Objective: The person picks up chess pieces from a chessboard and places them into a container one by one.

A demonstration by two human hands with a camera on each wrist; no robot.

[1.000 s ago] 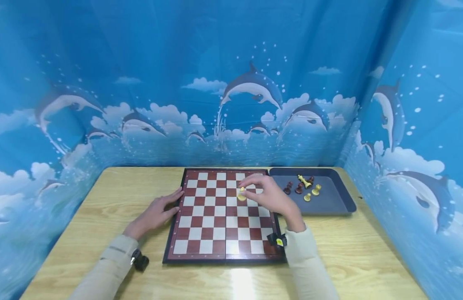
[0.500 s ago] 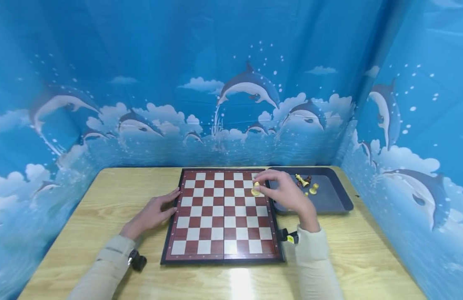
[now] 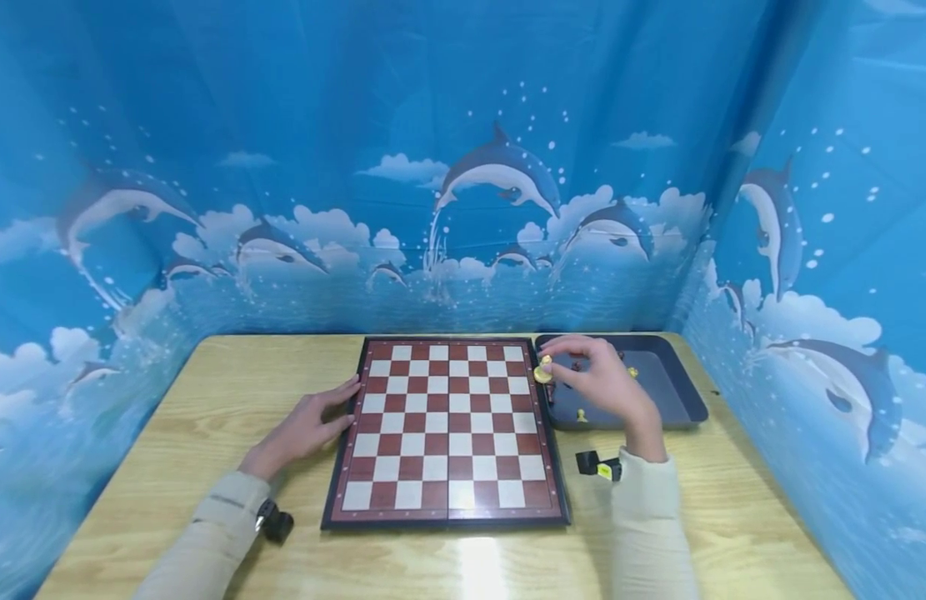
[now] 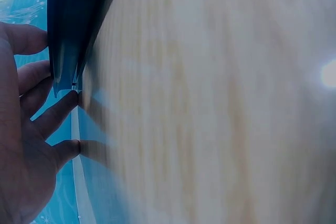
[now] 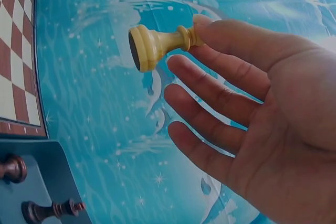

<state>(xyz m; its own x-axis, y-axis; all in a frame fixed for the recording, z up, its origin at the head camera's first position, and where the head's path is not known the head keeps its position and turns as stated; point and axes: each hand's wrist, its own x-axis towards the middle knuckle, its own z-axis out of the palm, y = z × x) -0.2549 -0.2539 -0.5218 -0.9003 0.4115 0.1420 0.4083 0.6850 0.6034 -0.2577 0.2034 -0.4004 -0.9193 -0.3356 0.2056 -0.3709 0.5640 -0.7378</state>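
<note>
My right hand (image 3: 608, 383) pinches a pale yellow chess piece (image 5: 157, 44) by its top, between thumb and index finger. The fingertips hide the piece's head, and its dark underside faces away from the hand in the right wrist view. In the head view the piece sits between the red-and-white chessboard's (image 3: 447, 517) right edge and the tray's left rim, with the hand over the tray (image 3: 673, 408). My left hand (image 3: 301, 429) lies beside the board's left edge, its extended fingers touching the rim. The left wrist view shows the fingertips (image 4: 69, 98) right at that dark edge.
Loose pieces lie in the dark grey tray, among them a pale one (image 3: 581, 415) near its front and a dark one (image 5: 52, 211). The wooden table (image 3: 402, 567) extends around the board. A blue dolphin-print curtain (image 3: 357, 208) hangs behind and at both sides.
My right hand has carried the pale piece rightward, from above the board to the tray's left side. The left hand has stayed at the board's edge.
</note>
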